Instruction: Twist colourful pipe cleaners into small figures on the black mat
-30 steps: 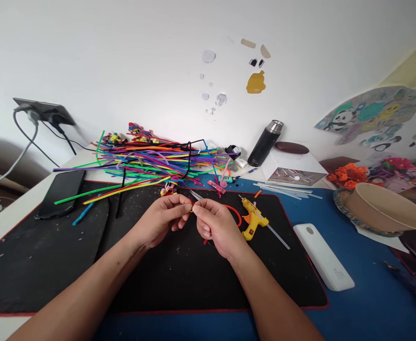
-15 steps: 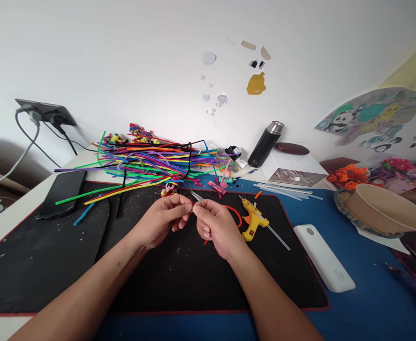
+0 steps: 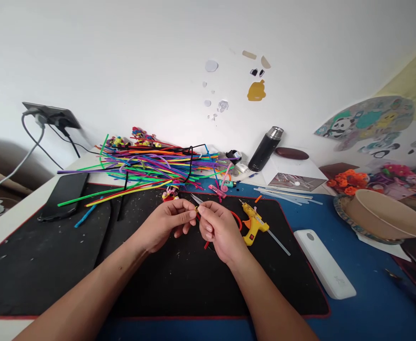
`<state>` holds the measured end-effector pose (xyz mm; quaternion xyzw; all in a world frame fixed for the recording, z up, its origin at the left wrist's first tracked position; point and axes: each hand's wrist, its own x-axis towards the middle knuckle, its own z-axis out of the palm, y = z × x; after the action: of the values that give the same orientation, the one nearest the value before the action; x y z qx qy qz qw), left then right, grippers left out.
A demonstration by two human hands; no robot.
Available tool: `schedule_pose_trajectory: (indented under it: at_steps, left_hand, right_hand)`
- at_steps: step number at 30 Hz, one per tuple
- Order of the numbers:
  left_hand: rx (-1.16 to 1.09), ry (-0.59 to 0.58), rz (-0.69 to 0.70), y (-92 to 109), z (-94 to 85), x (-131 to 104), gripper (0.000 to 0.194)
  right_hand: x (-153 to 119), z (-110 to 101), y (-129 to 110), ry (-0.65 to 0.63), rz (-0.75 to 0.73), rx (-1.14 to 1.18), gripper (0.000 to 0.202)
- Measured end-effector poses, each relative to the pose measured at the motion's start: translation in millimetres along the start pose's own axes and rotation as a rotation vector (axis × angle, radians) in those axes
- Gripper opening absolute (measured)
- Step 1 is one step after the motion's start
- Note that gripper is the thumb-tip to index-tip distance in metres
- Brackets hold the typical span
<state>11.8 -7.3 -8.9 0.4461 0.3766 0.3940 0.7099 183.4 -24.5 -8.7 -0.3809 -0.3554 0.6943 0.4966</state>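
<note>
Over the middle of the black mat (image 3: 151, 284), my left hand (image 3: 168, 222) and my right hand (image 3: 220, 227) meet at the fingertips. Between them is a small yellow piece (image 3: 196, 209), perhaps a bit of pipe cleaner, mostly covered by the fingers. Both thumbs and index fingers pinch it. Behind my right hand lie scissors (image 3: 195, 199), their blades and a red handle loop partly showing. A small pink, black and yellow figure (image 3: 171, 192) sits just beyond my left hand. To the right of my right hand rests a yellow glue gun (image 3: 253, 222) with a clear stick in it.
A heap of coloured pipe cleaners (image 3: 151, 163) lies along the wall. At left is a black phone (image 3: 64, 196). A black flask (image 3: 265, 149), a white box (image 3: 296, 170), glue sticks (image 3: 282, 195), a white power bank (image 3: 324, 265) and a beige bowl (image 3: 388, 215) are around the right side.
The fingertips have shifted slightly, and more of the yellow piece shows between them. The whole view has tilted up a little; the things on the table stay put.
</note>
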Motion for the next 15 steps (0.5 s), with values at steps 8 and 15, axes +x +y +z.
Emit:
schedule_pose_trajectory:
  at_steps: [8, 15]
  left_hand:
    - [0.026, 0.067, 0.047, 0.8, -0.5, 0.9, 0.036]
    - [0.112, 0.102, 0.076, 3.0, -3.2, 1.1, 0.041]
  right_hand:
    - [-1.3, 2.6, -0.9, -0.016, 0.037, -0.058, 0.029]
    - [-1.5, 3.2, -2.0, -0.055, 0.055, -0.087, 0.032]
